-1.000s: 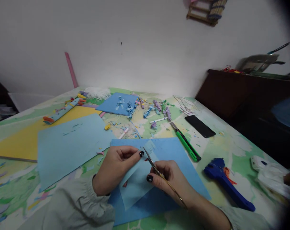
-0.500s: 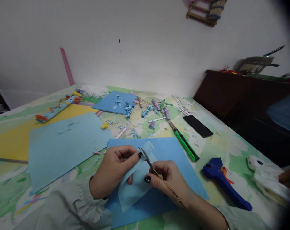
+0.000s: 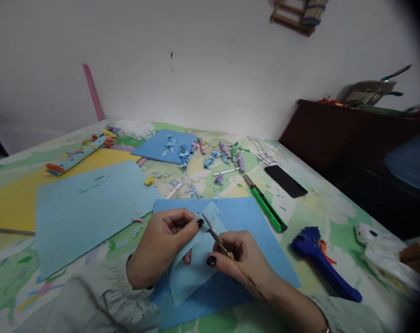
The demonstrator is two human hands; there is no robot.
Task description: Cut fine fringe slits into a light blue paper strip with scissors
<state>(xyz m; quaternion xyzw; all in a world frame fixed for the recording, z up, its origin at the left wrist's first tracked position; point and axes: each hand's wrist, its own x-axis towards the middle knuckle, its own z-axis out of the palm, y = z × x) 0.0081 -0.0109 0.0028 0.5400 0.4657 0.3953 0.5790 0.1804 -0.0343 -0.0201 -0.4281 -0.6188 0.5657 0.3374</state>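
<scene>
Scissors (image 3: 230, 254) (gold-handled) and light-blue paper (image 3: 195, 275) in the hands (image 3: 246, 258)

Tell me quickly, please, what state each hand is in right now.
Left hand: closed, pinching the small light blue sheet.
Right hand: closed, holding the scissors.

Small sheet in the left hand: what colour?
The small sheet is light blue, paler than the blue sheet under it; head view shows it best.
</scene>
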